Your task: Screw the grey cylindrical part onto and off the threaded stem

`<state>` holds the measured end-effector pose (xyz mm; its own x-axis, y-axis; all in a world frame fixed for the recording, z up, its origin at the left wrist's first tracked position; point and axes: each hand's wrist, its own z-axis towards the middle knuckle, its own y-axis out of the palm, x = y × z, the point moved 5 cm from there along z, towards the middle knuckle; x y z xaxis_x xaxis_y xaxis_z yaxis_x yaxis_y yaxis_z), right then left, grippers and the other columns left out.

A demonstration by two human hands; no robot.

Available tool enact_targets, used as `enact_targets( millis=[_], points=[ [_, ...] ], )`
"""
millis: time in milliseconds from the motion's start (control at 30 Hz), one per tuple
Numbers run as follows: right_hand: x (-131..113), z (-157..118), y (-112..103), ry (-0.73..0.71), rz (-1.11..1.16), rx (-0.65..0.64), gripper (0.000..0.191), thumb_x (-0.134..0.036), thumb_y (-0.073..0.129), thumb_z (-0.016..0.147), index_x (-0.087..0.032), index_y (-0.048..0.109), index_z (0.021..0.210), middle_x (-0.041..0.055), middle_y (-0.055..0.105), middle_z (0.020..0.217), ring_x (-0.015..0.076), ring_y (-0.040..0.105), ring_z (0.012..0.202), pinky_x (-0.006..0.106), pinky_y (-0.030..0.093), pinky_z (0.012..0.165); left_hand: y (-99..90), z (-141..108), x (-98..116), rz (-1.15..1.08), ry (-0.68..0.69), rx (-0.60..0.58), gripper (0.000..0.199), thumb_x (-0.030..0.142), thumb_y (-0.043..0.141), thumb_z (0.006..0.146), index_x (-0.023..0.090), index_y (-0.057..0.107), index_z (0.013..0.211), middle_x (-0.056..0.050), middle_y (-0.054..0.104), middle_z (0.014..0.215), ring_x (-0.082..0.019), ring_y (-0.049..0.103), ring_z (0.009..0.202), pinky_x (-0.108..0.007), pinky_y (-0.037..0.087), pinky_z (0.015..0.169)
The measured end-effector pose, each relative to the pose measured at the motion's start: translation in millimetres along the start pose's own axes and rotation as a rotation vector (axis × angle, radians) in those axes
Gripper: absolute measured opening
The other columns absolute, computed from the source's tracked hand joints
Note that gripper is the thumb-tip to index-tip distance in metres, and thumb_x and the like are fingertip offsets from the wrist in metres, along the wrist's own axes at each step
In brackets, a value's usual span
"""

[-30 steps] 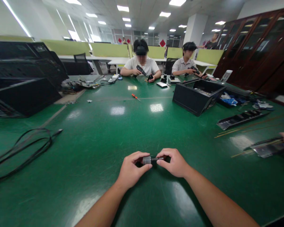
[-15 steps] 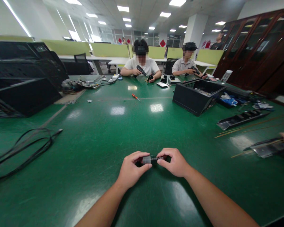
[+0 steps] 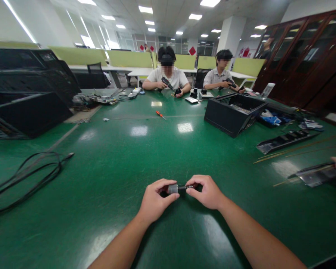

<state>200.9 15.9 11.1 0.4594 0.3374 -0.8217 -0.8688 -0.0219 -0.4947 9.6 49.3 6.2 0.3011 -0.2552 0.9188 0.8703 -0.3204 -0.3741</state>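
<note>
One broad, glossy green worktop [image 3: 106,179] spreads before us, with an open, boxy black case [image 3: 221,117] at its two o'clock. At six o'clock, the person's left hand [image 3: 156,200] has fingers closed on a metallic grey cylinder [image 3: 173,188]; the right hand's [image 3: 208,192] fingers pinch the slim, dark shaft [image 3: 182,187] jutting toward three o'clock.

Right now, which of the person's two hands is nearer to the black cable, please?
Left. The left hand is to the right of the black cable, holding a grey cylinder; the right hand is farther right, pinching a thin dark rod.
</note>
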Motion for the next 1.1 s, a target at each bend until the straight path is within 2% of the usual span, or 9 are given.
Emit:
enact_targets(
  millis=[433,1100],
  points=[
    [0.4,0.4,-3.3,-0.003,0.011,0.01,0.007,-0.016,0.067,0.079,-0.018,0.073,0.083,0.0026,0.069,0.075,0.0158,0.064,0.069,0.026,0.048,0.067,-0.8,0.0,3.0,-0.03,-0.02,0.026,0.029,0.027,0.08,0.068,0.019,0.076,0.095,-0.006,0.072,0.089,-0.02,0.066,0.08,-0.029,0.05,0.073],
    [10.6,0.6,-6.4,0.029,0.014,0.03,0.006,-0.019,0.067,0.079,-0.017,0.072,0.081,0.0028,0.069,0.074,0.0158,0.062,0.069,0.026,0.048,0.066,-1.5,1.3,-2.5,-0.071,-0.016,0.025,0.032,0.03,0.08,0.069,0.019,0.075,0.098,-0.007,0.071,0.092,-0.021,0.067,0.083,-0.031,0.052,0.076]
  ],
)
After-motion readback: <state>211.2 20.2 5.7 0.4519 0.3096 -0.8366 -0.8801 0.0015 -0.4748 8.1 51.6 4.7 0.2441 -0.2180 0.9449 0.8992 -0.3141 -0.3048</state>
